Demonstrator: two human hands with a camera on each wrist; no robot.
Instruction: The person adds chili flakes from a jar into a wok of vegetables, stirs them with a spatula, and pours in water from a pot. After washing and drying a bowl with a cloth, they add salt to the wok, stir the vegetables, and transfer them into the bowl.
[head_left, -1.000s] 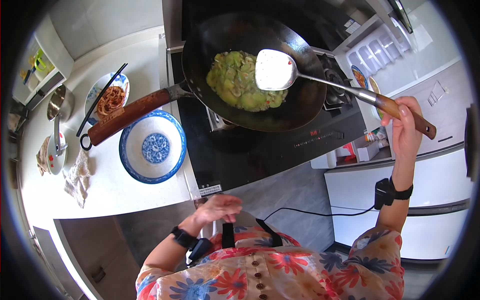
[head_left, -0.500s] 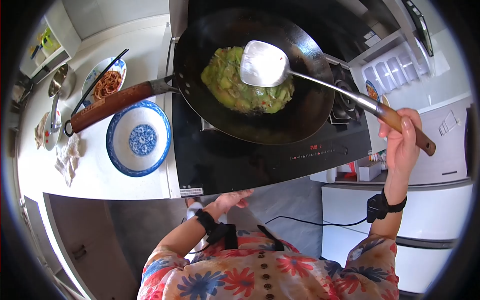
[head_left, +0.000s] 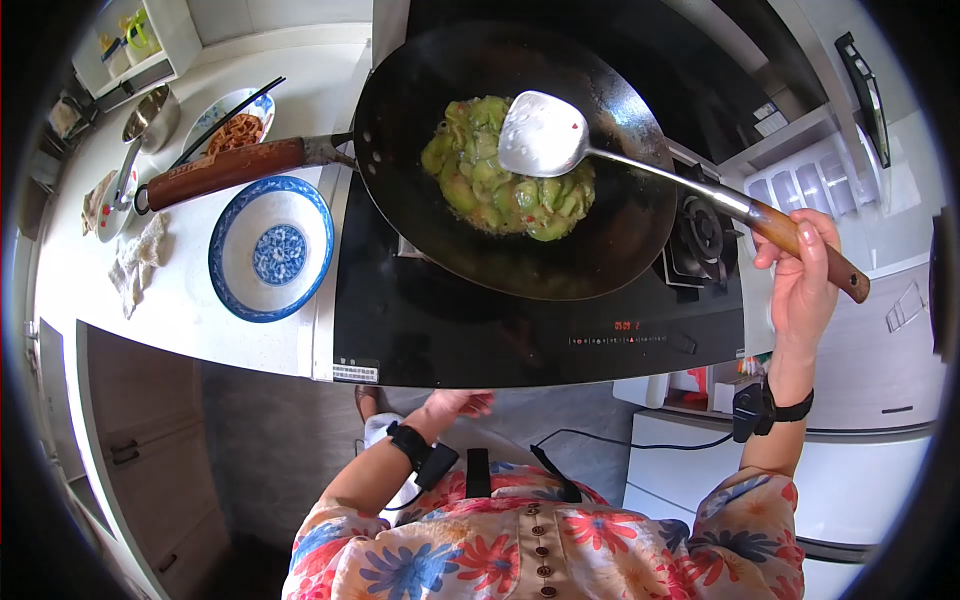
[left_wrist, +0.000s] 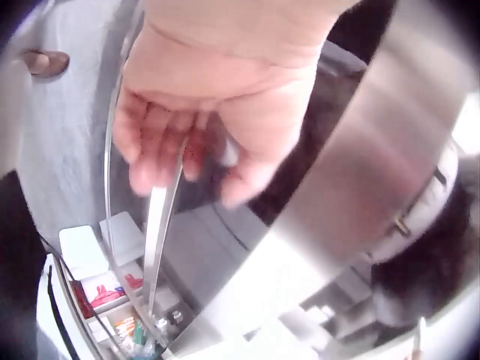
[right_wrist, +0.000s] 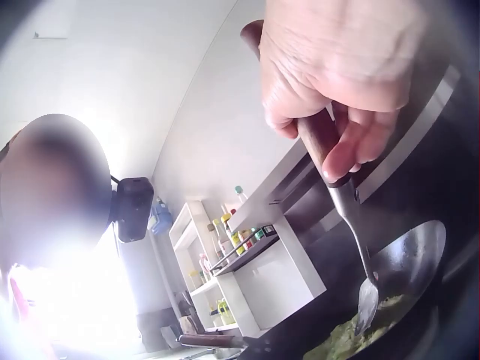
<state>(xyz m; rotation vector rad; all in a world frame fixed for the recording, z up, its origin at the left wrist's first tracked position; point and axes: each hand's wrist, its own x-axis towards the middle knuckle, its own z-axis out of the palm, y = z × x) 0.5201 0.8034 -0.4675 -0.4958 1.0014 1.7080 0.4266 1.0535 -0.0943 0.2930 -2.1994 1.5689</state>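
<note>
Right hand (head_left: 800,275): you grip the spatula (head_left: 545,135) by its wooden handle; long, stiff, blade-heavy.
Left hand (head_left: 455,403): relaxed, empty, below the stove edge.
Wok (head_left: 620,225): heavy, hot; take its wooden handle.

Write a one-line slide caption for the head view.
Right hand holds a metal spatula over green vegetables in a black wok; left hand idle below the cooktop.

We see green vegetable slices (head_left: 510,175) in a black wok (head_left: 620,230), a silver spatula (head_left: 545,135) with a brown handle, and at nine o'clock a blue-and-white patterned plate (head_left: 270,250). Our shirt (head_left: 540,545) shows red and blue flowers.
</note>
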